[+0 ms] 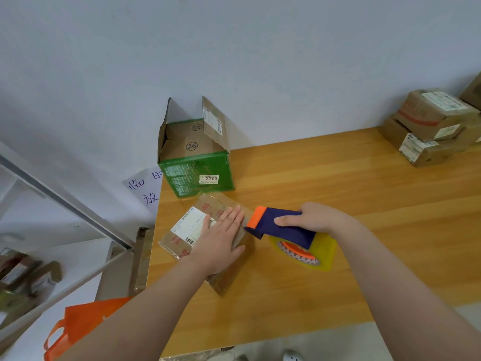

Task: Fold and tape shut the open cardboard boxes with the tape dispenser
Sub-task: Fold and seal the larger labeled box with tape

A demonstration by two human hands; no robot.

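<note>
One box (188, 226): left hand (221, 238) presses it, fingers straight, together
Tape dispenser (289, 230): right hand (317, 217), fingers clamped round it

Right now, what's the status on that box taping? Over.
Left hand flat on small brown box. Right hand grips tape dispenser, nose at box edge. Green box behind, flaps open. Nothing between dispenser and box.

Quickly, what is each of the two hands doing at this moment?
Left hand: open, fingers straight, pressing flat on the small brown cardboard box.
Right hand: closed around the blue and orange tape dispenser, its front at the box edge.
</note>
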